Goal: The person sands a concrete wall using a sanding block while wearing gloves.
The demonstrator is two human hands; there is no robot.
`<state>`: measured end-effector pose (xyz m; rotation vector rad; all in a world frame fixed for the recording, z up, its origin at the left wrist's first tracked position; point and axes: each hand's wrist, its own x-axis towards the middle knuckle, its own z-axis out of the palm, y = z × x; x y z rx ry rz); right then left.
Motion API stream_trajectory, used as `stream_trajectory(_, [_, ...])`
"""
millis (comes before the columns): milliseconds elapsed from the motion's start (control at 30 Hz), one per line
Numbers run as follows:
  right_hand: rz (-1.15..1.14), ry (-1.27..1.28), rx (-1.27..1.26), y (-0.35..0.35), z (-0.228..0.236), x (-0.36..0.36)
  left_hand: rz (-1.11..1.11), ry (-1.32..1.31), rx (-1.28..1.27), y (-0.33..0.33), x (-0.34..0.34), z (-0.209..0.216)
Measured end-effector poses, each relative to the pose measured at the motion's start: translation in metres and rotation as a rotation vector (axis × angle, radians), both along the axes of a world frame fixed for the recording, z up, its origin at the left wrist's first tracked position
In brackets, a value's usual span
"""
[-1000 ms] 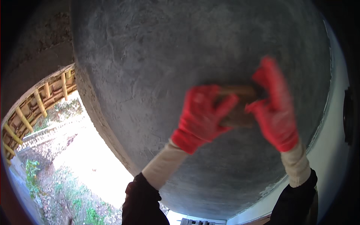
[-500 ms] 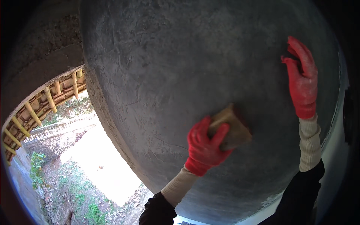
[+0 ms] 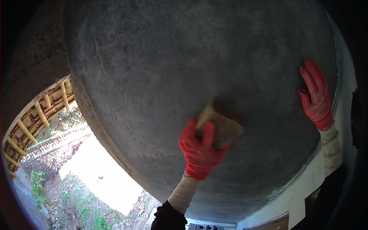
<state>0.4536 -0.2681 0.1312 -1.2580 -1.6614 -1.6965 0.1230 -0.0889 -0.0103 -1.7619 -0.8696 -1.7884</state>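
Note:
In my left hand point(image 3: 201, 151), in a red glove, is a tan block point(image 3: 222, 126) with a reddish-brown far side; it looks like a sponge. Thumb and fingers are closed round its near end. The block lies against the dark grey plastered wall point(image 3: 161, 84), though the exact contact is hidden beneath it. My right hand point(image 3: 317, 94), also red-gloved, is up by the wall's right edge. Its fingers are stretched out and hold nothing. Whether its palm touches the plaster I cannot tell.
A rough edge point(image 3: 101, 136) bounds the plaster on the left. Beyond it are roof tiles on yellowish poles point(image 3: 40, 114), a sunlit yard point(image 3: 103, 172) and green plants point(image 3: 37, 186). A white wall point(image 3: 299, 195) meets the plaster at lower right, with a brown-framed opening point(image 3: 274, 223) below.
My left hand and the tan block have shifted a little left across the wall. My right hand is lower and farther right, its fingers closer together. The whole view has shifted somewhat.

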Motion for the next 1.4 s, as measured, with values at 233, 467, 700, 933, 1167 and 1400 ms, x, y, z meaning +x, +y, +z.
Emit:
stream_trajectory(233, [0.01, 0.177, 0.135, -0.025, 0.003, 0.046, -0.204, -0.753, -0.409, 0.061, -0.084, -0.011])
stream_trajectory(467, [-0.084, 0.002, 0.067, -0.015, 0.0, 0.046, -0.048, -0.244, -0.135, 0.005, 0.003, -0.018])
stream_trajectory(700, [-0.102, 0.002, 0.046, -0.031, 0.001, 0.048, -0.103, -0.299, -0.235, 0.004, -0.006, -0.038])
stream_trajectory(933, [-0.107, 0.04, 0.066, -0.024, -0.001, 0.047, -0.126, -0.832, -0.465, 0.034, -0.05, -0.047])
stream_trajectory(1167, [-0.059, 0.021, 0.102, -0.027, 0.005, 0.06, -0.083, -0.052, -0.036, -0.011, 0.009, -0.064])
stream_trajectory(1400, [-0.093, 0.008, 0.11, -0.023, 0.007, 0.064, -0.066, -0.935, -0.501, 0.065, -0.074, -0.067])
